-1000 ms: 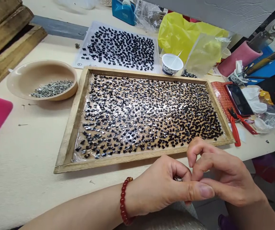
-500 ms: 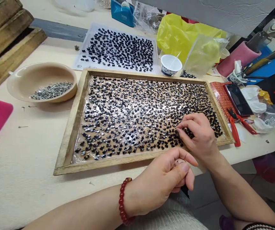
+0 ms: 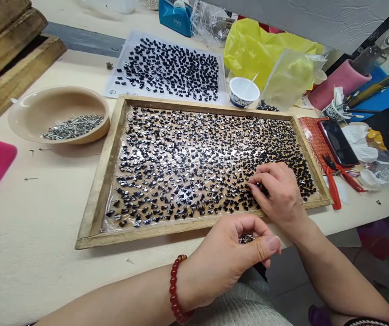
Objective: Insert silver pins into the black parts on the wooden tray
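A wooden-framed tray [image 3: 174, 230] lies in front of me, its plastic-covered bed dotted with rows of small shiny black pieces [image 3: 167, 174]. Over its near right part, my right hand [image 3: 281, 194] has thumb and forefinger pinched together just above the pieces; whatever is in the pinch is too small to make out. My left hand [image 3: 231, 260] is curled in front of the tray's near edge, thumb closed toward the fingers, with a bunch of metal pins [image 3: 246, 238] in its hollow. More such pins [image 3: 74, 127] lie in a beige bowl [image 3: 35, 113] at the left.
Behind the tray is a white sheet [image 3: 113, 86] of black pieces, beside a paper cup [image 3: 244, 97] and a yellow bag [image 3: 249, 45]. Red-handled pliers [image 3: 332, 188] and a phone [image 3: 339, 142] lie right. Wooden frames [image 3: 7, 54] are stacked left; loose pins [image 3: 30, 178] lie nearby.
My left hand has turned and its thumb has moved right toward the fingertips, so the pins in the palm show more. The right hand stays almost in place, still pinched.
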Demonstrator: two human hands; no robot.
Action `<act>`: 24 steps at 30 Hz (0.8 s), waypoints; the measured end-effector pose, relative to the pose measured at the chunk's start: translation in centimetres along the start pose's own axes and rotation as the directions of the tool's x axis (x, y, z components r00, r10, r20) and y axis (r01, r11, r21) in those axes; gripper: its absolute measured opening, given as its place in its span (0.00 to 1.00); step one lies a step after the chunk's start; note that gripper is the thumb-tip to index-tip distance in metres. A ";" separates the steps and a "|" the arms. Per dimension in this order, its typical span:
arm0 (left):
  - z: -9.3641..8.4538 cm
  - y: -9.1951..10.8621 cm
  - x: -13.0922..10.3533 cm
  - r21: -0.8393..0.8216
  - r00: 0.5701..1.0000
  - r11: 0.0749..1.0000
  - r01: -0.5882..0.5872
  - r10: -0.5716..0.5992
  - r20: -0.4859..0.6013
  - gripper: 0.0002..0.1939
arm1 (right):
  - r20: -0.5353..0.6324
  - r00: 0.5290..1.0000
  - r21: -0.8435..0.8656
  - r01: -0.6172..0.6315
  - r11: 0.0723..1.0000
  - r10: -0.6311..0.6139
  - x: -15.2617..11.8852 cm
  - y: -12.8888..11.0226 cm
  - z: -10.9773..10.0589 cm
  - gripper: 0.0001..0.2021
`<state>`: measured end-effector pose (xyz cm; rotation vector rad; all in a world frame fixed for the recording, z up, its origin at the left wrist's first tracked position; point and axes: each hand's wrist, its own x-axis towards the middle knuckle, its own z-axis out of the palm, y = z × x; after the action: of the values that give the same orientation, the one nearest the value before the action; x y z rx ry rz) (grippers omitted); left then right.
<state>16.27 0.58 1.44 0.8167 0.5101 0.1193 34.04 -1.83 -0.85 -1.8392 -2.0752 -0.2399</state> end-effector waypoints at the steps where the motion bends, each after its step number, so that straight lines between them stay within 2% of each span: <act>1: 0.0 0.0 0.0 0.017 1.000 1.000 0.003 -0.003 -0.011 0.12 | -0.004 1.000 0.000 0.000 1.000 0.000 0.0 0.0 0.0 0.02; 6: 0.0 -0.1 0.1 -0.059 1.000 0.998 0.027 -0.027 -0.010 0.09 | -0.009 1.000 0.004 -0.016 1.000 0.016 0.0 -0.2 0.0 0.02; 17: 0.0 -0.5 0.3 -0.153 1.000 0.988 -0.020 0.020 0.001 0.10 | -0.079 0.997 -0.013 -0.024 1.000 0.023 -0.5 0.1 -0.4 0.03; 19: 0.0 -0.5 0.3 -0.163 1.000 0.987 -0.017 0.016 -0.008 0.11 | -0.098 0.994 0.071 -0.047 0.996 0.054 -0.7 -0.2 -1.0 0.04; 21: 0.0 -0.5 0.3 -0.154 1.000 0.988 -0.016 0.014 -0.019 0.11 | -0.082 0.992 0.234 -0.076 0.969 0.097 -1.0 -0.6 -2.1 0.05; 24: -0.1 -0.5 0.3 -0.123 0.998 0.992 -0.033 0.027 -0.051 0.11 | 0.060 0.996 0.500 -0.092 0.861 0.072 -1.6 -1.4 -3.9 0.07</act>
<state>16.47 0.36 0.86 0.7015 0.5312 0.1975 33.35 -4.87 2.28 -1.6044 -1.8448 0.3386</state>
